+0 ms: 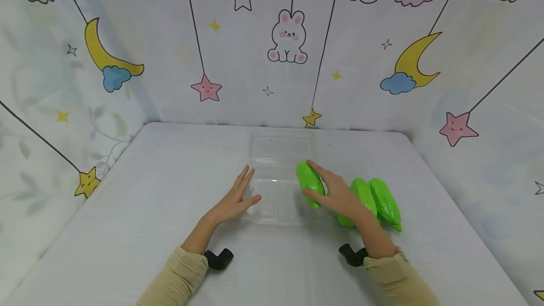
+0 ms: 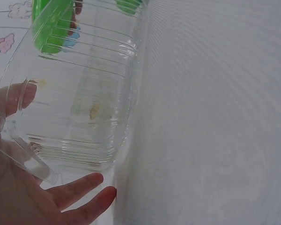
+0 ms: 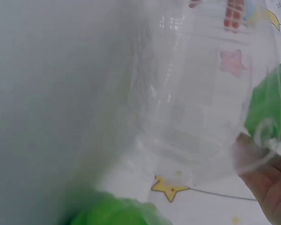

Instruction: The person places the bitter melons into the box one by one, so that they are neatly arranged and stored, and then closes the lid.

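Observation:
A clear plastic clamshell box (image 1: 272, 204) lies opened flat, with its lid half (image 1: 280, 151) toward the back. My right hand (image 1: 340, 196) grips a shiny bright green oblong packet (image 1: 309, 183) between thumb and fingers, over the right side of the box. In the right wrist view the same packet (image 3: 271, 105) shows partly behind clear plastic. At the box's left side is my left hand (image 1: 231, 205), fingers extended and thumb apart. The left wrist view has its fingers (image 2: 91, 199) right by the box's end wall (image 2: 79, 150), the thumb seen through the plastic.
More green packets lie on the white table to the right: one at the outside (image 1: 386, 204), one beside it (image 1: 364, 195), and part of another (image 1: 345, 220) under the right forearm. A cartoon-printed cloth (image 1: 255, 60) hangs behind the table. Each wrist wears a black mount (image 1: 219, 259).

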The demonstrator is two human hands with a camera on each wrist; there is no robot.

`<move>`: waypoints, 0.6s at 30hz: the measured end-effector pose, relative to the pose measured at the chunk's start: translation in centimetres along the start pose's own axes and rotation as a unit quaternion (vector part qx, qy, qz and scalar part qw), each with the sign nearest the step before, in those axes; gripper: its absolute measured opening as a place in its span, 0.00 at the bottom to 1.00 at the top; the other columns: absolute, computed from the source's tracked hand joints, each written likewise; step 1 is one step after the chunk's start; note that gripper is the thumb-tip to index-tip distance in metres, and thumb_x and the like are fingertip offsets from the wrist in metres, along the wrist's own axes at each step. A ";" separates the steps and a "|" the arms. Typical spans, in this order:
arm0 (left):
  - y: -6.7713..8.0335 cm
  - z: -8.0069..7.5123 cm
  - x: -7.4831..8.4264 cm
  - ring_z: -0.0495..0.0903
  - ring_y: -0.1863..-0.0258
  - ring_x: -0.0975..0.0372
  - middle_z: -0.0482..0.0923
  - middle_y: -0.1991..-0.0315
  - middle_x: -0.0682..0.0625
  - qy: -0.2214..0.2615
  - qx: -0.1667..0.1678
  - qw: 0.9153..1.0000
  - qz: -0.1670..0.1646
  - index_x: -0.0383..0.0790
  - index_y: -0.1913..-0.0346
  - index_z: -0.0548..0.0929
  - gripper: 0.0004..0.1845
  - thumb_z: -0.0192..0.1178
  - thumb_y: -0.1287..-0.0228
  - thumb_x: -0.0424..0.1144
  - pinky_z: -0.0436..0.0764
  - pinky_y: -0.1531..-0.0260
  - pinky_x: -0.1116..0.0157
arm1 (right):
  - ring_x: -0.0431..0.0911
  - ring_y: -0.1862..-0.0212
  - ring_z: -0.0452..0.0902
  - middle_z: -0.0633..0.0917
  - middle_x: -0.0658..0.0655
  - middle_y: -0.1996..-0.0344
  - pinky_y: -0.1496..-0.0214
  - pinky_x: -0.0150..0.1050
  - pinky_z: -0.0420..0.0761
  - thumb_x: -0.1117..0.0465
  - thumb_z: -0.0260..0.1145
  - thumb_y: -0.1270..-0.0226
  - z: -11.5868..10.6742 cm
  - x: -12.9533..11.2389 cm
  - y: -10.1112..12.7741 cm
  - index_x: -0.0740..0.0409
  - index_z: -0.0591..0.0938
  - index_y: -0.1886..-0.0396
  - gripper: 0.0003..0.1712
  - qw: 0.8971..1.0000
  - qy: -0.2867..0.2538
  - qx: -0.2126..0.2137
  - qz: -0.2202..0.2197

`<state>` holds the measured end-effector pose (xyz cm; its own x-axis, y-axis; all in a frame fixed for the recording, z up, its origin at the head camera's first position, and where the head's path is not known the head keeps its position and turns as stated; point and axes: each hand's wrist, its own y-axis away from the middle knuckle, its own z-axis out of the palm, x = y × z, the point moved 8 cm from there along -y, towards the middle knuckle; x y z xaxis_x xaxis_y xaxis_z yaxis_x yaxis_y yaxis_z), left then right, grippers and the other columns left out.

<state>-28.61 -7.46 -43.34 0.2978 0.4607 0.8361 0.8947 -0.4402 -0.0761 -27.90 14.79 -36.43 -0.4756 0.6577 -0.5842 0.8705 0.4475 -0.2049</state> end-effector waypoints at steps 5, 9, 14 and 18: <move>0.0 -0.1 0.2 0.50 0.33 0.43 0.26 0.28 0.48 -0.002 -0.003 1.000 0.001 0.48 0.27 0.39 0.41 0.52 0.34 0.49 0.65 0.47 0.43 | 0.53 0.36 0.61 0.64 0.56 0.34 0.40 0.52 0.65 0.42 0.61 0.40 1.2 -0.1 -0.6 0.50 0.55 0.29 0.44 1.000 -0.007 -0.002 -0.004; 0.1 -0.2 0.3 0.49 0.33 0.44 0.27 0.28 0.47 -0.004 -0.001 1.000 0.001 0.47 0.27 0.39 0.41 0.52 0.34 0.49 0.65 0.47 0.43 | 0.52 0.37 0.63 0.64 0.56 0.34 0.42 0.51 0.67 0.41 0.61 0.40 2.0 0.1 -1.1 0.51 0.56 0.29 0.44 1.000 -0.011 -0.004 -0.002; 0.2 -0.3 0.3 0.47 0.32 0.45 0.27 0.28 0.48 -0.002 -0.001 1.000 0.000 0.47 0.27 0.39 0.41 0.52 0.34 0.48 0.65 0.47 0.43 | 0.52 0.38 0.63 0.65 0.57 0.35 0.42 0.52 0.68 0.41 0.61 0.41 3.0 0.2 -1.6 0.53 0.56 0.29 0.44 1.000 -0.025 -0.010 0.013; 0.2 -0.2 0.3 0.45 0.32 0.46 0.26 0.28 0.51 0.001 -0.006 1.000 0.001 0.47 0.27 0.39 0.41 0.52 0.34 0.48 0.65 0.46 0.43 | 0.53 0.39 0.65 0.66 0.59 0.36 0.43 0.52 0.68 0.42 0.61 0.41 3.8 0.3 -2.0 0.54 0.56 0.29 0.45 0.999 -0.023 -0.018 0.025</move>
<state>-28.45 -7.55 -43.01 0.2986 0.4589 0.8368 0.8901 -0.4502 -0.0707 -29.26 11.77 -39.23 -0.4244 0.6512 -0.6291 0.8875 0.4369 -0.1464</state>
